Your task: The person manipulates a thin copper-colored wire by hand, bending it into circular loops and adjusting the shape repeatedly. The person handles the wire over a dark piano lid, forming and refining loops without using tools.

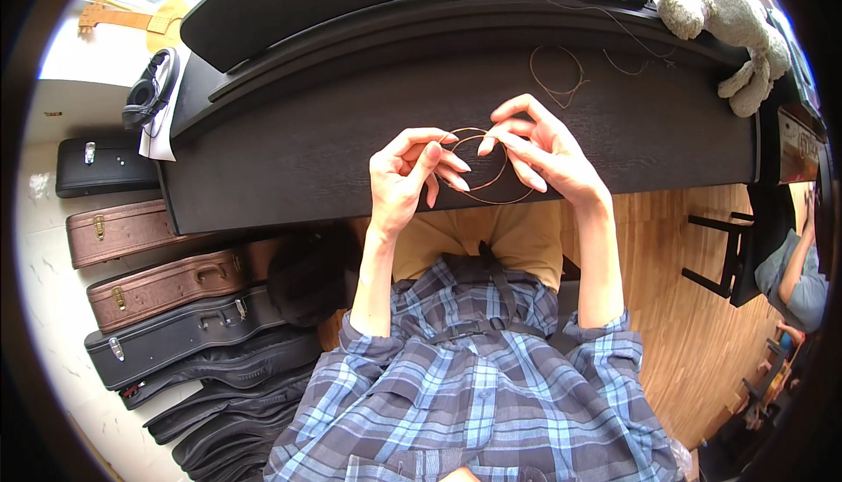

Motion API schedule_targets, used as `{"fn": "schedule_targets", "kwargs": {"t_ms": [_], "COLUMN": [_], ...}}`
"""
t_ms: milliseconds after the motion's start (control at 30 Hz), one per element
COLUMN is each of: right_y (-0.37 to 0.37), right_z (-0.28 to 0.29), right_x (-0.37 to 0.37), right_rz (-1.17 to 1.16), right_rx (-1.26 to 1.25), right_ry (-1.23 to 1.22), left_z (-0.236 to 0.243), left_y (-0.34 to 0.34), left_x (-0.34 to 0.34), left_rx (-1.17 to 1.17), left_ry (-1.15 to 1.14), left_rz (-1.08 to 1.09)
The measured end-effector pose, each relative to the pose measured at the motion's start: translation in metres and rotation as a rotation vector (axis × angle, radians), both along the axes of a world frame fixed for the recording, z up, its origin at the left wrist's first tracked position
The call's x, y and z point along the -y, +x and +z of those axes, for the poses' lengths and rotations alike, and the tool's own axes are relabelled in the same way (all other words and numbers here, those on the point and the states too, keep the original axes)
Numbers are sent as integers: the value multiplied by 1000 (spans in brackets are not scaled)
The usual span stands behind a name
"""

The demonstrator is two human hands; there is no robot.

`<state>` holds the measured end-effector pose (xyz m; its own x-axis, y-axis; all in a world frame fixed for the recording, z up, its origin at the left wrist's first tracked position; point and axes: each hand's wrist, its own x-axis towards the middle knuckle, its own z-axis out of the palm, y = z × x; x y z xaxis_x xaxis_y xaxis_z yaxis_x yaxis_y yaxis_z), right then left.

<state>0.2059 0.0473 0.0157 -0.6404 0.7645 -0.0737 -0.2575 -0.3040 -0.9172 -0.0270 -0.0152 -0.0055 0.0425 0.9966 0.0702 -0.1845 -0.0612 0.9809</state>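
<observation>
Together, hands (474, 162) pinch coiled string (491, 179) — closed piano (351, 131).

Blue-grey plaid shirt (474, 377) — dark piano lid (351, 140), bronze coiled string (491, 166).

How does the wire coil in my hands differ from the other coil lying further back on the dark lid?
The wire coil in the hands is pinched by the left hand and right hand and held up over the dark lid; the loose coil lies on it untouched. The held coil looks larger and neatly looped, while the loose one looks smaller with a straggling tail. Both are thin, brownish wire wound into rings.
</observation>
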Motion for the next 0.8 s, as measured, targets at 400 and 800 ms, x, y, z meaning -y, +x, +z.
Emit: {"fn": "schedule_targets", "kwargs": {"t_ms": [400, 800], "right_y": [9, 4], "right_z": [3, 1], "right_x": [-3, 1], "right_rz": [262, 136], "right_rx": [9, 97], "right_ry": [-10, 110], "left_z": [-1, -2], "left_y": [-1, -2], "left_x": [1, 1], "left_rx": [40, 71], "left_ry": [7, 16], "left_rz": [-35, -18]}}
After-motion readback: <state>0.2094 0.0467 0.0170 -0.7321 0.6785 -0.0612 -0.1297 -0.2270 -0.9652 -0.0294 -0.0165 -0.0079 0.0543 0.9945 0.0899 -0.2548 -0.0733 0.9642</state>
